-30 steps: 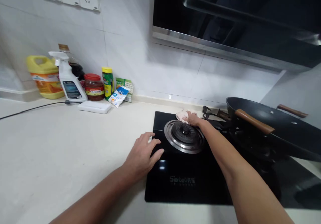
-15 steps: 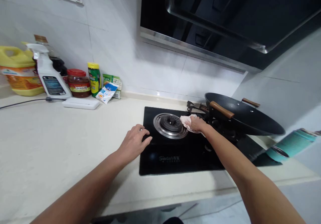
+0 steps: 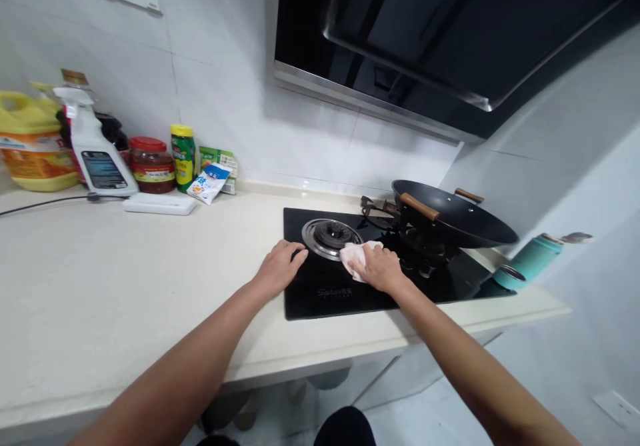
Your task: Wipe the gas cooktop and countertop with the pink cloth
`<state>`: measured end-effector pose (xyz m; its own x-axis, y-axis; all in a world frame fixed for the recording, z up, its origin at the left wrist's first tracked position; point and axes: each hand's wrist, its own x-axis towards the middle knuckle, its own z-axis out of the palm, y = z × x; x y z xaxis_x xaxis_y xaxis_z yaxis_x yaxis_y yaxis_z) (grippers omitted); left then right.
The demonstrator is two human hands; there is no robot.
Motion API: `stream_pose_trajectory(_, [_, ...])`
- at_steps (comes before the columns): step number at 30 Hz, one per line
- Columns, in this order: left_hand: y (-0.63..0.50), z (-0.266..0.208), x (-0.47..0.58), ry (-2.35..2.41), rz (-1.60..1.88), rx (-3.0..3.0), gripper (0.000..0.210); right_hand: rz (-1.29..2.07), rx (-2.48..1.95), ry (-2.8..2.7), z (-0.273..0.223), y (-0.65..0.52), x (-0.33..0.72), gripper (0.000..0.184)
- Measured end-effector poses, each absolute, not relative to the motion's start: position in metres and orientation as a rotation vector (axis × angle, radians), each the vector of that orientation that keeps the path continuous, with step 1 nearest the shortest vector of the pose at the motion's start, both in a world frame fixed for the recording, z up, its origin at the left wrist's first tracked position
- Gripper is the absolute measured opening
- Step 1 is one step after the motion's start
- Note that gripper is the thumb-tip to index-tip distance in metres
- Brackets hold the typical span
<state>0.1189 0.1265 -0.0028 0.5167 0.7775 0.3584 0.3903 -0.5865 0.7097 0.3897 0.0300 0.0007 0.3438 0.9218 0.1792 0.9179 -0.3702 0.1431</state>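
Observation:
My right hand [image 3: 383, 269] presses a pale pinkish-white cloth [image 3: 354, 259] onto the black glass stovetop [image 3: 320, 305], just at the front right rim of the burner [image 3: 332, 235]. Fingers are closed over the cloth. My left hand [image 3: 279, 267] rests at the stovetop's left edge, thumb and fingers apart, with nothing in it. The round burner has a steel ring and a dark centre, and lies between and beyond both hands. To the right, a large black wok [image 3: 455, 216] with wooden handles sits on the other burner.
A range hood [image 3: 400, 53] hangs above the stove. Along the wall at left stand a spray bottle [image 3: 97, 143], a yellow jug [image 3: 37, 146], a red-lidded jar [image 3: 151, 166], a green shaker [image 3: 183, 156] and small packets [image 3: 210, 183]. A teal container [image 3: 535, 259] is beyond the wok.
My right hand has slid the cloth nearer to me and slightly left, from the burner's right side to its front right. The view has shifted somewhat; my left hand stays near the stovetop's left edge.

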Motion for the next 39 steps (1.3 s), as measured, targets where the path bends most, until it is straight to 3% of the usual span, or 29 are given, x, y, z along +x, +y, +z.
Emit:
stream_pose_trajectory(4, [0.14, -0.005, 0.123, 0.936, 0.929, 2.137, 0.051, 0.353, 2.605, 1.998, -0.004, 0.022, 0.329, 0.069])
stream_pose_trajectory(8, [0.155, -0.009, 0.119, 0.944, 0.93, 2.063, 0.061, 0.115, 2.435, 2.406, -0.004, 0.016, 0.262, 0.074])
stream_pose_trajectory(14, [0.16, -0.01, 0.113, 0.918, 0.872, 2.085, 0.067, 0.043, 2.187, 2.769, -0.007, -0.005, 0.225, 0.062])
stream_pose_trajectory(18, [0.154, -0.01, 0.114, 0.876, 0.815, 2.147, 0.068, 0.042, 2.334, 2.673, -0.01, -0.002, 0.273, 0.063])
stream_pose_trajectory(26, [0.14, 0.005, 0.115, 0.918, 0.779, 2.234, 0.058, 0.11, 2.829, 1.835, 0.002, 0.026, 0.399, 0.073])
stream_pose_trajectory(32, [0.143, 0.004, 0.115, 0.912, 0.752, 2.278, 0.061, 0.183, 2.828, 1.852, -0.004, 0.02, 0.388, 0.065])
stream_pose_trajectory(39, [0.154, -0.006, 0.116, 0.877, 0.752, 2.365, 0.064, 0.238, 2.65, 2.366, -0.022, -0.043, 0.33, 0.059])
